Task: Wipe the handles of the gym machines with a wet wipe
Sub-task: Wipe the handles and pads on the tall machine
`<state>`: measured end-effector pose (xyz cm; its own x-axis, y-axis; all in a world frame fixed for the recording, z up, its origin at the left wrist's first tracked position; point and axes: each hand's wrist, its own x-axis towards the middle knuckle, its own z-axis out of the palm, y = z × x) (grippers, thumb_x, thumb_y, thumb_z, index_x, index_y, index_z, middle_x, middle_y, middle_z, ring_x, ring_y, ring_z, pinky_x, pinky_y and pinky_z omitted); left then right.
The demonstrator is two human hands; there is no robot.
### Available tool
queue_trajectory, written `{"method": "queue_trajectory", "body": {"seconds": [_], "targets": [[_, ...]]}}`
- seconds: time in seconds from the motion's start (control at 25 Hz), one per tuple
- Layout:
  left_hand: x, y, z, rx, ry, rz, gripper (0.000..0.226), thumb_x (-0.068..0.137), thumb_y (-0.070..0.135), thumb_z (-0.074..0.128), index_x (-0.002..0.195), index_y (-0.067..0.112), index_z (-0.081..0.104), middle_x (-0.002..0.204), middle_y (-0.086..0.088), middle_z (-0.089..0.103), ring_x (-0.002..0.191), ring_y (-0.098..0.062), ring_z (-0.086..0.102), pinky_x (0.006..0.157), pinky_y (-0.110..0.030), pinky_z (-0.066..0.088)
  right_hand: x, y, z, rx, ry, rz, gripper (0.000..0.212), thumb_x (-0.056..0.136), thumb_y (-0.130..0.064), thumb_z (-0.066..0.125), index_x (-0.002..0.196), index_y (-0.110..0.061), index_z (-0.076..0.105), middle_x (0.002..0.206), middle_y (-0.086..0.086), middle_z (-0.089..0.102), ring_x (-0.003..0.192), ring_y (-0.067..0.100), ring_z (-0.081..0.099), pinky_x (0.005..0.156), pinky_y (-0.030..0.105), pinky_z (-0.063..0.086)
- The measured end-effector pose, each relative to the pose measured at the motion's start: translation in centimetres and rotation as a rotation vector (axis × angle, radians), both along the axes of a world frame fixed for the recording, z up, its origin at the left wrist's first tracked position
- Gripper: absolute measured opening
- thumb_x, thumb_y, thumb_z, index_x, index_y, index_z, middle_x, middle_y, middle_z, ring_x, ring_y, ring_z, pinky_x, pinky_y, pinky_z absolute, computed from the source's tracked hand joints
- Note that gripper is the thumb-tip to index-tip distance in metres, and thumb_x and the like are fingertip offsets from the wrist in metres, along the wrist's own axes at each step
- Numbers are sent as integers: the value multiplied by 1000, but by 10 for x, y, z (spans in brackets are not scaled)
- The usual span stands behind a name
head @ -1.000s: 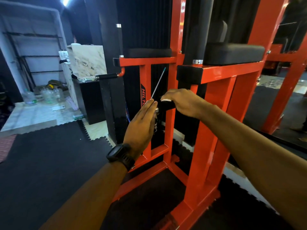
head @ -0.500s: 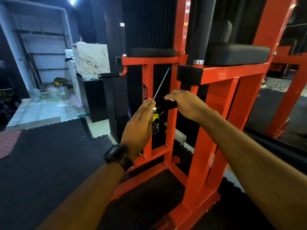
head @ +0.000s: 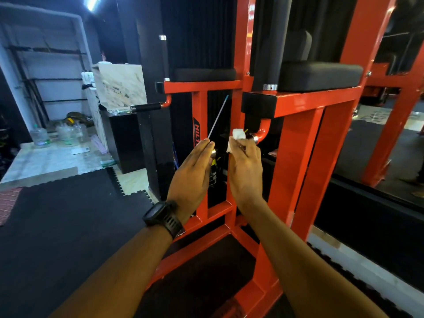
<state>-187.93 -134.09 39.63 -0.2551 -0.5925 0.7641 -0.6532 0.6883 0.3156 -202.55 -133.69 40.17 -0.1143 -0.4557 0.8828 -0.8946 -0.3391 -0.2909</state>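
Black rubber matting (head: 57, 226) is covering most of the floor, its jigsaw edge meeting pale marbled flooring (head: 46, 161) at the far left, where clear bottles (head: 40, 136) are standing. The orange machine frame (head: 259, 292) is resting on the matting, and a black cabinet (head: 124, 143) is standing just beyond the matting's far edge.

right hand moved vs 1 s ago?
Yes. The right hand with the wipe has dropped lower and left of the orange curved tube, which it covered before.
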Motion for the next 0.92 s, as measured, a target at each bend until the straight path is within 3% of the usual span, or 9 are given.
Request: {"method": "queue_trajectory", "body": {"seconds": [0.16,0.24,0.32,0.4,0.48,0.56,0.68,0.76,0.92], "targets": [[3,-1,3,2,-19,-6,44,108,19,43,151,14,39,159,-4,37,144,-7,26,117,-23,22,19,4,11,65,-503,36,38,102,-11,49,139,-7,55,126,7,48,101,4,49,89,13,47],[4,-1,4,17,-16,-14,43,109,22,41,152,16,38,159,-3,35,143,-3,23,117,-22,21,38,6,13,77,-655,68,40,103,-9,49,142,-8,52,145,10,43,118,2,49,98,4,37],[6,0,5,45,-24,-37,44,109,24,38,153,18,35,161,-1,32,142,0,17,116,-16,14,54,5,18,120,-807,81,42,105,-14,45,147,-11,45,145,10,50,127,13,53,103,15,42],[9,0,6,41,-50,-71,46,109,22,42,154,17,34,161,-1,30,143,-1,17,117,-17,13,62,3,29,161,-1006,70,41,107,-18,40,147,-13,42,101,2,65,86,8,66,71,10,53],[13,-1,7,13,-80,-92,49,106,18,49,153,13,37,160,-6,33,145,-8,23,117,-22,17,63,2,33,195,-1087,48,39,107,-19,38,145,-12,45,79,-6,56,62,2,56,48,6,44],[13,-1,8,14,-83,-95,48,106,16,48,152,11,38,159,-8,35,147,-16,28,118,-25,20,64,0,39,172,-1119,55,33,107,-23,38,136,-14,53,85,-1,62,69,6,60,57,12,52],[11,-5,7,10,-93,-85,46,106,14,47,151,9,39,158,-10,37,147,-21,32,118,-29,25,66,-4,39,149,-1312,98,30,107,-32,39,107,-12,62,77,2,63,66,15,63,67,41,61],[12,-8,5,1,-115,-96,51,101,10,54,151,8,40,158,-11,37,147,-23,34,118,-33,29,73,4,39,174,-1445,205,34,107,-31,40,95,-8,63,66,0,59,56,11,57,56,32,55],[13,-10,4,-5,-103,-117,46,106,11,46,151,10,39,159,-10,36,148,-20,32,120,-35,30,65,5,47,247,-1570,222,31,104,-26,46,86,-8,65,74,6,64,61,16,61,61,33,54]]}}
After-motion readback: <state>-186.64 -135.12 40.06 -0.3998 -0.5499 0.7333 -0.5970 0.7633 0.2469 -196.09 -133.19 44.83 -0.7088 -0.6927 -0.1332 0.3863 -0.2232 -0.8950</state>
